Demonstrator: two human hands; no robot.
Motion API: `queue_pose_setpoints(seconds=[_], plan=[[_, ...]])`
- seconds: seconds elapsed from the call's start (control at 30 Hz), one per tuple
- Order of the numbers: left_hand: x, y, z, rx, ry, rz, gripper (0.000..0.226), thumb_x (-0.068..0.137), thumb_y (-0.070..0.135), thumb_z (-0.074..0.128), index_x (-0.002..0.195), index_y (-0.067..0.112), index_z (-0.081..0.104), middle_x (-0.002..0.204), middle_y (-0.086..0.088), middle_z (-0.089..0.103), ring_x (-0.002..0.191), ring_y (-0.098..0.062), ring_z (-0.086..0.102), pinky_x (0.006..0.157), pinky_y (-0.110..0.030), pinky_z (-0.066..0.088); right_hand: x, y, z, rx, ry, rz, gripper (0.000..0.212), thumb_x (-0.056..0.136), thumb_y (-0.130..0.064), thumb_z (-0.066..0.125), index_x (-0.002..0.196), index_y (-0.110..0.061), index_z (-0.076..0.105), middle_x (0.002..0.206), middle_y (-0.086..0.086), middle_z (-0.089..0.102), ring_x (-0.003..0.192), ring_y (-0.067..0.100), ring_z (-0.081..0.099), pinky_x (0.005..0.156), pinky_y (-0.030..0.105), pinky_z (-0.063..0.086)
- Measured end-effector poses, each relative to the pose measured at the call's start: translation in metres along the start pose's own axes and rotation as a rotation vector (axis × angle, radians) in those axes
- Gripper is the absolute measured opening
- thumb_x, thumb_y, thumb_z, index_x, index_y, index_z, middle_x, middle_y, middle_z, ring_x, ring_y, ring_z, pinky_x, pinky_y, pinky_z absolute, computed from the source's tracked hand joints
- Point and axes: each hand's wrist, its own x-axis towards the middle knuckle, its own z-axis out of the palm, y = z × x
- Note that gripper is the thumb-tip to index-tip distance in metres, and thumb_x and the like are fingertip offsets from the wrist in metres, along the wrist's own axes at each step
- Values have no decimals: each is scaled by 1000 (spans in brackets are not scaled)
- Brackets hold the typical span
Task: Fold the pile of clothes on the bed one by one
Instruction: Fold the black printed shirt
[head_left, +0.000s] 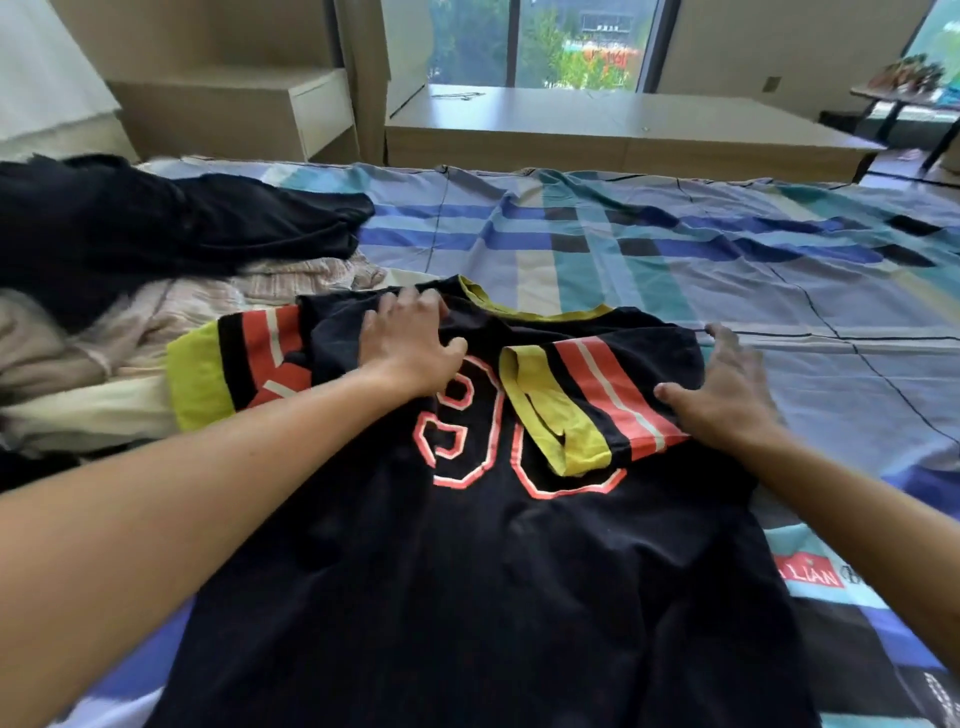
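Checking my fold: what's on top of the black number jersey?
On the black jersey lie its folded-in striped sleeve with yellow cuff and both hands: left hand near the collar, right hand on the sleeve's edge. The sleeve hides part of the number.

I've got left grip (410, 338) pressing the black jersey (467, 571) by its collar, right grip (727, 395) flat on the folded-in sleeve (597, 395), clothes pile (156, 260) to the left.

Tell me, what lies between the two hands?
In the head view, the folded-in sleeve with its yellow cuff lies between the left hand and right hand, on the black shirt.
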Motion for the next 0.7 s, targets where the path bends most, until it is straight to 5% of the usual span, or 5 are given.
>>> queue_pose_setpoints(seconds=[0.17, 0.3, 0.4, 0.53, 0.7], plan=[[-16, -105, -38, 45, 158, -329, 47, 85, 43, 66, 122, 16, 57, 133, -14, 51, 129, -37, 42, 105, -46, 38, -29, -74, 12, 58, -118, -201, 82, 85, -30, 75, 151, -19, 29, 140, 15, 34, 131, 34, 42, 113, 45, 35], [-24, -165, -45, -68, 49, -575, 83, 80, 54, 72, 141, 6, 41, 147, -21, 42, 138, -40, 36, 111, -47, 36, -47, -139, 37, 84, -214, -350, 74, 87, -33, 73, 149, -22, 34, 140, 9, 37, 128, 28, 48, 110, 37, 38], [-22, -189, -48, -98, -4, -626, 90, 76, 68, 68, 141, 9, 46, 146, -17, 50, 135, -36, 45, 111, -46, 38, -59, -178, 57, 54, -278, -461, 68, 86, -36, 71, 145, -23, 41, 138, 4, 41, 125, 20, 52, 106, 31, 38], [-20, -208, -49, -118, -35, -583, 59, 82, 62, 67, 126, 22, 62, 138, -13, 57, 132, -35, 46, 113, -41, 32, -72, -212, 79, -71, -342, -582, 69, 86, -38, 70, 146, -24, 40, 135, 3, 40, 124, 21, 50, 104, 33, 41], [-10, -209, -61, -468, 123, -484, 14, 94, 31, 60, 91, 18, 65, 100, -4, 67, 100, -29, 62, 84, -35, 45, -74, -228, 100, -155, -412, -571, 70, 87, -46, 68, 147, -23, 39, 139, 3, 38, 134, 24, 43, 111, 37, 38]])
